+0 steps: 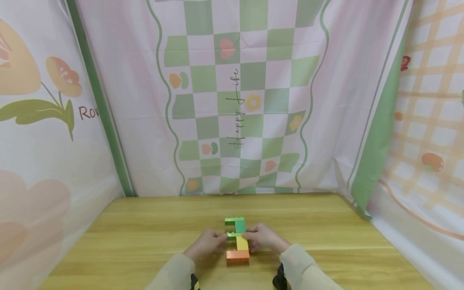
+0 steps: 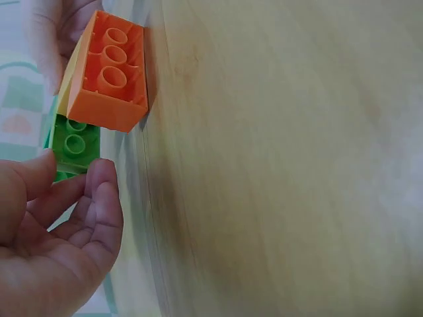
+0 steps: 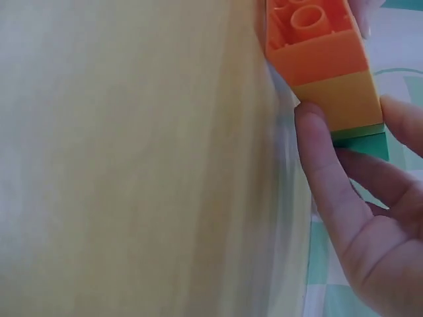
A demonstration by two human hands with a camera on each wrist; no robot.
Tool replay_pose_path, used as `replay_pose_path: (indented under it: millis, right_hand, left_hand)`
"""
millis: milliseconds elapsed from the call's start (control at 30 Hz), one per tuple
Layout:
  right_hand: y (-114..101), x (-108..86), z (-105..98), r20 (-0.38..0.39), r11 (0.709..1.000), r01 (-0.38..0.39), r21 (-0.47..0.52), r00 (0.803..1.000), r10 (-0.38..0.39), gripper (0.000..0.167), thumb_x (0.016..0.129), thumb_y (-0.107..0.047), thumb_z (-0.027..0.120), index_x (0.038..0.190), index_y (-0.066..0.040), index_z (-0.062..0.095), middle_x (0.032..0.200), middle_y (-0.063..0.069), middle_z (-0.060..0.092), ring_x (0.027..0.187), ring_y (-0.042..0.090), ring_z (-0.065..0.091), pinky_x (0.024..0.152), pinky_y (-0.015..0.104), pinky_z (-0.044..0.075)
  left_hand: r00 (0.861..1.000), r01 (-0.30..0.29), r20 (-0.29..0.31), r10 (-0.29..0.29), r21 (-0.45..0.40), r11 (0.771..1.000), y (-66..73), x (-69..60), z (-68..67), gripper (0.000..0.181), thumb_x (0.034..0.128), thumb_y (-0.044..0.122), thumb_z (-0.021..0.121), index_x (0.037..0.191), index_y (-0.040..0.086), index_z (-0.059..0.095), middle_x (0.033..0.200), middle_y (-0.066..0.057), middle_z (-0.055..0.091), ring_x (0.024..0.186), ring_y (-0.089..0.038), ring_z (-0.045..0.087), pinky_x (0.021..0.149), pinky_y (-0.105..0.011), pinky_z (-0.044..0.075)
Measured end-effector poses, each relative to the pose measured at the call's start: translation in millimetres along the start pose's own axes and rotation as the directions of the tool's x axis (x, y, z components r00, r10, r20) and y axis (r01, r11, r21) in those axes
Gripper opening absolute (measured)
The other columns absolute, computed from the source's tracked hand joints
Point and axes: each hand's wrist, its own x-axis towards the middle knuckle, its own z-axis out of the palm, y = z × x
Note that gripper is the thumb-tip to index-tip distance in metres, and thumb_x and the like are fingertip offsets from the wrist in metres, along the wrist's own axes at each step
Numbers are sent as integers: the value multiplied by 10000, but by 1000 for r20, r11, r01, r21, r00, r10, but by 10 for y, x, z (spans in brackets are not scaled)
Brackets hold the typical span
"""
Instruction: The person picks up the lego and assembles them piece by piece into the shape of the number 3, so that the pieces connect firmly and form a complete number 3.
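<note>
A stack of toy building bricks stretches away from me over the table, held between both hands. Nearest is an orange brick point(image 1: 237, 255), its hollow underside facing me. Behind it come a yellow brick point(image 1: 242, 243), a light green brick point(image 2: 75, 142), a dark green brick point(image 1: 240, 226) and another light green brick point(image 1: 235, 220). My left hand point(image 1: 209, 243) pinches the jutting left end of the middle light green brick between thumb and fingers. On the other side my right hand point(image 1: 266, 238) grips the stack around the yellow brick point(image 3: 340, 102), partly hiding the dark green one.
The wooden table point(image 1: 152, 229) extends on both sides of the bricks. A checkered cloth point(image 1: 250, 133) hangs behind its far edge, with printed cloths at left and right. Dark wrist-worn devices show at both cuffs.
</note>
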Motion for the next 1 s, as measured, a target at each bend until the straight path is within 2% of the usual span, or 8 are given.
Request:
replay_pose_path:
  millis: [167, 300, 400, 567, 800, 1000]
  right_hand:
    - [13, 2, 31, 15, 1000, -29, 4, 999, 29, 319, 922, -147, 550, 1058, 138, 597, 836, 100, 644, 693, 206, 619, 629, 363, 538]
    - [25, 5, 42, 16, 998, -56, -6, 998, 57, 323, 933, -141, 538, 1086, 138, 588, 831, 85, 631, 681, 198, 613, 626, 363, 538]
    - [34, 4, 46, 9, 998, -65, -11, 998, 65, 298, 933, -131, 537, 1063, 128, 604, 820, 82, 631, 676, 196, 613, 625, 360, 539]
    - [30, -10, 58, 2, 998, -61, -8, 998, 61, 262, 923, -109, 549, 1024, 123, 617, 796, 92, 625, 654, 199, 612, 615, 353, 542]
    - [26, -6, 46, 8, 999, -55, 1, 998, 55, 217, 918, -107, 557, 959, 90, 637, 740, 77, 583, 625, 181, 606, 605, 338, 543]
    - [32, -1, 32, 17, 998, -57, 5, 998, 57, 230, 921, -122, 556, 970, 87, 638, 744, 79, 595, 630, 177, 604, 606, 339, 542]
  left_hand:
    - [1000, 21, -8, -21, -31, 999, -57, 45, 36, 256, 906, 143, 565, 803, -70, 662, 731, -69, 629, 625, -167, 587, 605, -320, 524]
    - [1000, 5, -14, -6, -44, 999, -121, 76, 62, 263, 892, 180, 597, 783, -49, 669, 692, -48, 628, 591, -136, 594, 578, -284, 524]
    - [999, 2, -35, -4, -51, 999, -111, 67, 82, 252, 889, 144, 592, 785, -75, 664, 680, -67, 631, 571, -133, 585, 556, -283, 522]
    - [996, 41, -74, -42, -17, 999, -54, 37, 105, 227, 884, 87, 574, 795, -105, 657, 681, -88, 632, 563, -124, 565, 554, -291, 517]
    - [995, 66, -76, -65, 11, 998, -72, 57, 91, 214, 879, 99, 581, 805, -81, 669, 691, -65, 633, 577, -123, 566, 563, -283, 510]
    - [995, 69, -69, -68, 6, 998, -73, 58, 79, 221, 884, 108, 576, 832, -87, 668, 704, -76, 640, 582, -131, 572, 561, -283, 510]
